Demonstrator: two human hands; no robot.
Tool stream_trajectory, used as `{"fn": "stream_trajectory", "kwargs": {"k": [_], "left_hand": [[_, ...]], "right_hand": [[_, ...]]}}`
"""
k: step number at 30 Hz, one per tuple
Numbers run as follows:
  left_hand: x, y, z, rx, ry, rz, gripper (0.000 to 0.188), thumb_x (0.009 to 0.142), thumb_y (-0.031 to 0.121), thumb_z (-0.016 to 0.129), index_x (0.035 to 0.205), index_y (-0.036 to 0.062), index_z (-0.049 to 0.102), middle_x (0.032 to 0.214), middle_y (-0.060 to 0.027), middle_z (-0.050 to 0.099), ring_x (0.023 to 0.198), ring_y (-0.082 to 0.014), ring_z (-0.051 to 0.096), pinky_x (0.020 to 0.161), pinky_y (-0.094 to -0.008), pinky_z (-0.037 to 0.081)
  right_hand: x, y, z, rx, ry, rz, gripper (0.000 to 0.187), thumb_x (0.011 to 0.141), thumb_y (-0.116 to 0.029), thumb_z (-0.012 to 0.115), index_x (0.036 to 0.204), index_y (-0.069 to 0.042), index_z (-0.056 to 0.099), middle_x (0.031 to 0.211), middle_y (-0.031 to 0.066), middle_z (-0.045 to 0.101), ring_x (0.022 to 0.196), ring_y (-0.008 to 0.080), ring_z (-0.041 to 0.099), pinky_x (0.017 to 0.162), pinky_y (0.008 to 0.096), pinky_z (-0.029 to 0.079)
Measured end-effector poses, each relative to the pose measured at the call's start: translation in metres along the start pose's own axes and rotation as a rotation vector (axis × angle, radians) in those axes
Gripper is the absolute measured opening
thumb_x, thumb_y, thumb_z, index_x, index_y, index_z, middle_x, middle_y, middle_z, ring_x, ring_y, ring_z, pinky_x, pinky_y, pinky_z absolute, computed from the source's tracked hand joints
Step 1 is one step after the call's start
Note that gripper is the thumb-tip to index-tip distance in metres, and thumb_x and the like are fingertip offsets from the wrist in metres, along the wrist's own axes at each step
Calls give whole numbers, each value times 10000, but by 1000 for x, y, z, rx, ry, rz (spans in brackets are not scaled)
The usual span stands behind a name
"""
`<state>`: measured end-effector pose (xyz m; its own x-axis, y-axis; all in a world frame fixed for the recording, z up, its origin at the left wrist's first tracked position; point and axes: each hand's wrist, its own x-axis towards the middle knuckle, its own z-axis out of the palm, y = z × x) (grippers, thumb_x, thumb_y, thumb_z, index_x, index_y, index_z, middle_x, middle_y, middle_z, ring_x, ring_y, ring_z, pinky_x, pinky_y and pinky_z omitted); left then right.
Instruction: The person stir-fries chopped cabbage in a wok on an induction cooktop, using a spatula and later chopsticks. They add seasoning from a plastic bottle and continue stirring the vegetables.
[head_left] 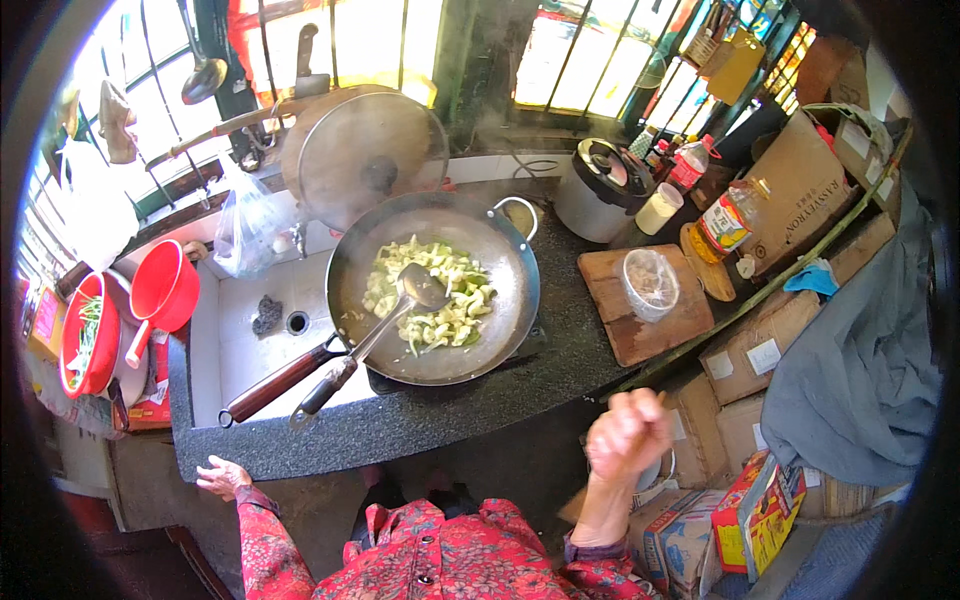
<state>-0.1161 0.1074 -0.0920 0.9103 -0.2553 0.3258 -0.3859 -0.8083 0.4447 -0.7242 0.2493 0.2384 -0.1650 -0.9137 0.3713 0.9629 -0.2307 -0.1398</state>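
Observation:
My left hand [225, 478] is open beside the counter's front left edge, fingers spread and holding nothing. My right hand [628, 432] is raised in front of the counter, its fingers curled in; whatever they may hold is hidden. Between and beyond my hands stands a large wok [510, 255] with a dark handle pointing toward the front left. Chopped pale-green vegetables [455, 318] lie inside it, with steam above. A metal ladle [425, 287] rests bowl-down on them, its dark-tipped handle over the rim. Neither hand touches wok or ladle.
Left of the wok is a white sink [240, 355] with a dark scrubber [267, 314]. A glass lid [345, 135] leans behind. To the right are a cutting board [625, 335] with a plastic tub [650, 284], a cooker [590, 205] and an oil bottle [728, 222]. Cardboard boxes [770, 345] stand near my right arm.

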Motion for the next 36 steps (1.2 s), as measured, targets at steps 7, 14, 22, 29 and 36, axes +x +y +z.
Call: {"fn": "stream_trajectory", "kwargs": {"k": [7,14,22,29,36], "left_hand": [[-5,13,-15,62,0,16,586,935,524,468,1371,133,442,1378,-176,421,1210,-393,494,899,-594,440],[-20,38,-61,17,-86,68,422,875,344,551,1176,48,541,1215,-187,494,1089,-375,545,862,-527,466],[-32,39,-57,-164,-74,-12,519,934,369,510,1348,68,421,1458,-241,319,1296,-429,399,1020,-510,396],[-24,27,-64,-185,-65,229,491,875,270,598,1269,16,453,1328,-242,398,1215,-413,443,987,-503,401],[-22,3,-27,-143,-53,341,566,962,330,494,1373,-38,366,1439,-362,250,1315,-502,308,1089,-526,292]], "right_hand": [[-50,50,-70,-127,240,350,243,935,-154,513,1058,15,637,1070,273,630,891,373,660,630,383,547],[-61,113,-73,-686,298,434,218,923,-44,540,1096,27,652,1126,233,642,963,308,662,751,355,572],[-56,230,-85,-1345,-470,446,287,833,83,645,1097,-24,686,1243,204,564,1090,270,617,924,312,500],[-65,302,-84,-1325,-816,334,443,776,46,651,1209,-39,616,1219,237,549,1117,355,592,935,379,516],[-104,305,-70,-1450,-443,311,338,813,46,611,1148,2,609,1137,242,577,1035,363,621,846,377,545]]}}
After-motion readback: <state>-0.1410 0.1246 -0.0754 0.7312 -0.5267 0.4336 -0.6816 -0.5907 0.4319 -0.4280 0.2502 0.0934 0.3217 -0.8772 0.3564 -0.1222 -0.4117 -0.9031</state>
